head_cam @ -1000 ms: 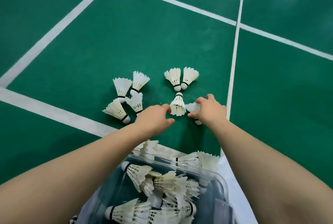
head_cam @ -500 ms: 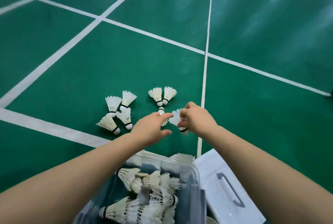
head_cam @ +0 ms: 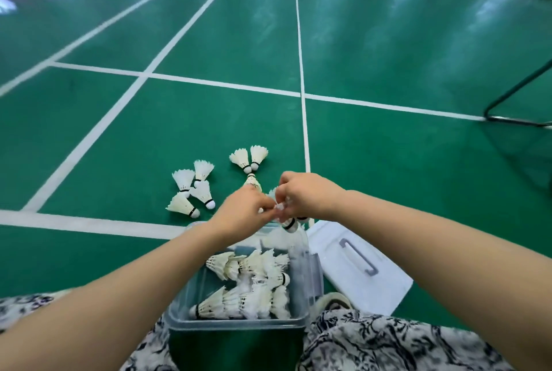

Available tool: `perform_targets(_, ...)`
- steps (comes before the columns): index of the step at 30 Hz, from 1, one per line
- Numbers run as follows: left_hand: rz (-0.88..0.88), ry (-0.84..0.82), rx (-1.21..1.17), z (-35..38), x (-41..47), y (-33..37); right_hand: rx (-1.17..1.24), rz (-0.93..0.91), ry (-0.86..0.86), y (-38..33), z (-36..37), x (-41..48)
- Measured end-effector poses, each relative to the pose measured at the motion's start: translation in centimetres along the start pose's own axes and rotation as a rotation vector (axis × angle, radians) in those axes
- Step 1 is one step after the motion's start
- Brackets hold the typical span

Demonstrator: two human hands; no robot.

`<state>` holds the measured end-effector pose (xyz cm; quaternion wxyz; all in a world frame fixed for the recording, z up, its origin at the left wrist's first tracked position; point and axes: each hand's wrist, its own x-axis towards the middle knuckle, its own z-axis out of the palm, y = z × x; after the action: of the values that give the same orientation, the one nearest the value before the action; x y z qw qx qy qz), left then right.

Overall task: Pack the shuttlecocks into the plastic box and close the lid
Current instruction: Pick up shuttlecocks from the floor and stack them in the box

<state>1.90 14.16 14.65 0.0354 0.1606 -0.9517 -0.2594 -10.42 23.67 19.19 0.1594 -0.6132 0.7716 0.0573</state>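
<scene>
beyond the plastic box (head_cam: 236, 322), seven shuttlecocks (head_cam: 182, 179) lie loose; left hand (head_cam: 242, 210) and right hand (head_cam: 309, 194) pinch two more

— How's the light?
— Bright, even, from overhead; I see pale glare streaks on the far floor (head_cam: 388, 12).
— Sharpness?
— Centre crisp; far corners smeared, edges stretched by the wide lens.

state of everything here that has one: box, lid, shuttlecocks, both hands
plastic box, open, partly filled
lid, off, lying flat right of the box
shuttlecocks in the box, piled on their sides
loose shuttlecocks, seven, on their sides beyond the box, unpacked
held shuttlecock, over the box's far edge, cork downward
left hand, pinching its feathers
right hand, gripping it too
</scene>
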Motion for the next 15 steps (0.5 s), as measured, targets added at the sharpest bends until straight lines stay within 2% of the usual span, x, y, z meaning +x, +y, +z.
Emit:
perform_targets(3, -0.053, -0.071, 0.022, 0.6, -1.3, -0.4, -0.028, -0.027, -0.024, -0.7, 1.4, -0.4)
perform_targets(9, -0.297, -0.175, 0.004, 2.8, -3.8, -3.4, 0.001, 0.017, -0.006, 0.0, 3.7, -0.5)
perform_targets(15, -0.462, -0.234, -0.106, 7.4, -5.3, -5.9, 0.062, 0.046, -0.022, 0.7, 4.7, 0.2)
